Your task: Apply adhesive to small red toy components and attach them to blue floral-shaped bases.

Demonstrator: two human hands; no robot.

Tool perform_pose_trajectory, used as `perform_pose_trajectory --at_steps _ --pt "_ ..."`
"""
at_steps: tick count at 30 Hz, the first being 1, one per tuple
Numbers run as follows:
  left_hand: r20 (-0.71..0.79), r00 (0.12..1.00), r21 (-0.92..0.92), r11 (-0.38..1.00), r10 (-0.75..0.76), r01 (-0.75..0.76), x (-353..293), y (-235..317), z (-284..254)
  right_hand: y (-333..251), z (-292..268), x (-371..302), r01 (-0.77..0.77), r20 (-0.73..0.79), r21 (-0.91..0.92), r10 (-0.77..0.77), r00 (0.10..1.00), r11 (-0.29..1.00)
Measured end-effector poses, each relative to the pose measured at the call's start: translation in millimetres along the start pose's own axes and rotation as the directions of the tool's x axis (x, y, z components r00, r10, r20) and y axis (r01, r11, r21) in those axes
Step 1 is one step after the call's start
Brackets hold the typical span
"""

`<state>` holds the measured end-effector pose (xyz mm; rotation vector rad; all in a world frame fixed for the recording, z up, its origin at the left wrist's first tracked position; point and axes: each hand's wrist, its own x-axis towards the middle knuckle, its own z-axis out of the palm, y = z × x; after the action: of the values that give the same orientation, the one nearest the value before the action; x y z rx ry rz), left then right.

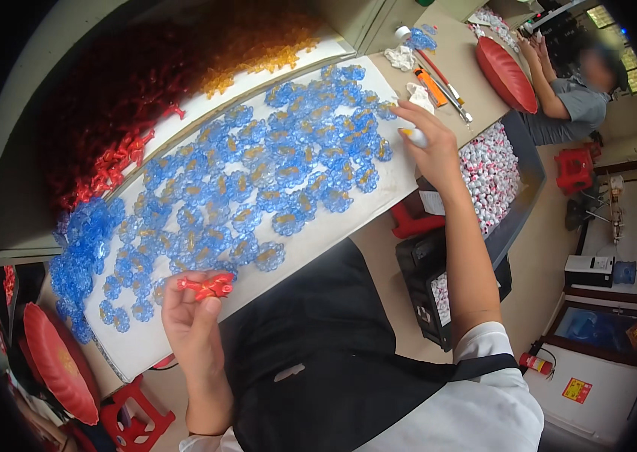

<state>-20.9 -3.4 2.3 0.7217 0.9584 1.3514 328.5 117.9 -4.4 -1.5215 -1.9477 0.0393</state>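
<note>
My left hand (196, 320) pinches a small glossy red plastic figure (209, 285) between thumb and fingers, just over the near edge of the white work board (363, 215). My right hand (433, 143) is closed around a small white bottle with a yellow tip (413, 137), beside the right end of the board. Many translucent blue flower-shaped pieces (288, 223) with yellowish centres lie spread across the board. A denser heap of blue pieces (81, 252) sits at its left end. The palm side of my right hand is partly hidden.
Behind the board are piles of red pieces (119, 162) and amber pieces (258, 64). An orange cutter (430, 87) and crumpled tissue (400, 58) lie at the back right. A dark crate holds white-and-pink pieces (490, 169). Red trays (505, 74) flank both sides; a co-worker (578, 94) sits right.
</note>
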Motion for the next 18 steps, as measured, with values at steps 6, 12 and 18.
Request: perform_pose_trajectory --at_steps 6,12,18 --pt "0.047 0.998 -0.032 0.999 -0.029 0.031 -2.4 -3.3 11.6 -2.1 13.2 17.2 -0.095 0.044 -0.157 0.103 0.994 0.983" --pt "0.100 0.993 -0.079 0.994 -0.061 0.069 -0.9 1.6 12.8 -7.9 7.4 12.4 -0.097 -0.058 -0.003 0.096 0.994 0.995" --pt "0.245 0.963 -0.195 0.967 -0.114 0.164 3.1 -0.9 14.4 -88.4 -7.6 -24.0 -0.236 0.139 0.583 0.191 0.972 0.777"
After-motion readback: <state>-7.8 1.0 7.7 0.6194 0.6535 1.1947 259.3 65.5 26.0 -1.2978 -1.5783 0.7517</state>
